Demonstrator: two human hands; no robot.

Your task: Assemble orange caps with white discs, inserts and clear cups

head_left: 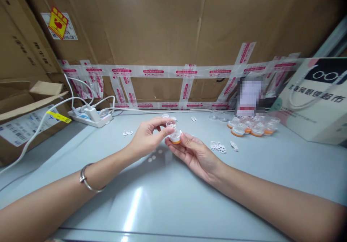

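Over the middle of the table, my right hand is closed on a small round part with a white body and orange rim. Its thumb presses one side and the fingers lie underneath. My left hand pinches a clear plastic cup-shaped cover directly above that part. Whether cover and base touch is hard to make out. White round pieces lie left of my left hand, and small pale discs lie below it. White cut-out plastic parts rest right of my right hand.
Several clear-topped units with orange rims cluster at the right, before a paper bag. A power strip with white cables stands at the left beside an open carton. A large taped cardboard box walls the back.
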